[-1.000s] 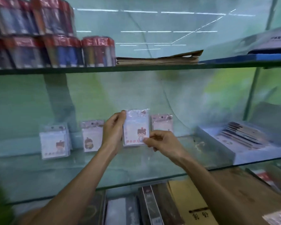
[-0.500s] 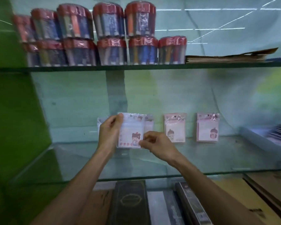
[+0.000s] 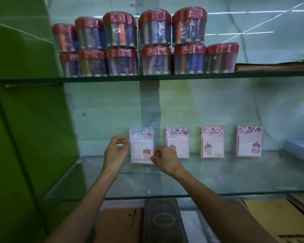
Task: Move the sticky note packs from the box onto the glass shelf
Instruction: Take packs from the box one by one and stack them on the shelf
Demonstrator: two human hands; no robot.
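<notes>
Both forearms are bare from the bottom edge of the view up to the wrists, with no sleeves showing, and neither the left hand (image 3: 116, 151) nor the right hand (image 3: 166, 161) wears anything.

The sticky note pack (image 3: 142, 146) went to the left end of the row and now stood on the glass shelf (image 3: 218, 174) vs. held up before; left hand (image 3: 116, 151) let go, right hand (image 3: 163, 159) stayed at its corner.
</notes>
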